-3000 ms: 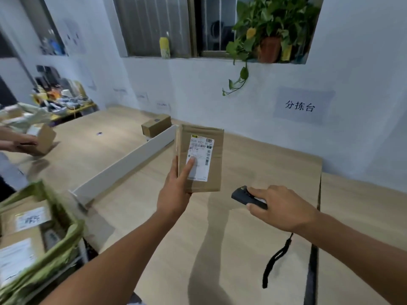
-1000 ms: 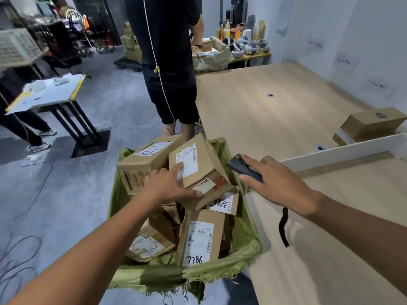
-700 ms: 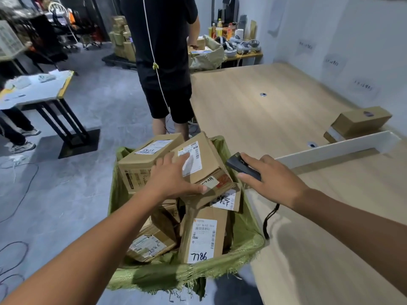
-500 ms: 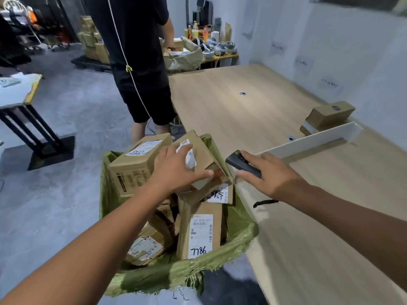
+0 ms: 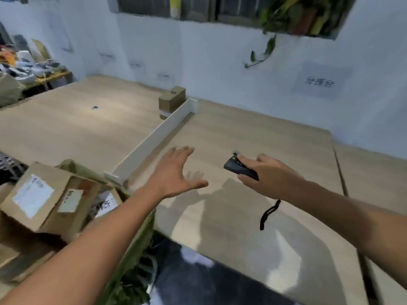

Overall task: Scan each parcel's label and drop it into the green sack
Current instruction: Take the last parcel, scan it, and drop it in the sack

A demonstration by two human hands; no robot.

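My left hand (image 5: 176, 172) hovers over the tabletop (image 5: 253, 133), fingers spread, holding nothing. My right hand (image 5: 271, 175) grips the black scanner (image 5: 240, 168), its strap (image 5: 267, 214) dangling. The green sack (image 5: 136, 245) is at lower left, against the tabletop's edge, packed with labelled parcels (image 5: 37, 199). One small box (image 5: 172, 101) sits just beside the white divider's (image 5: 154, 137) far end.
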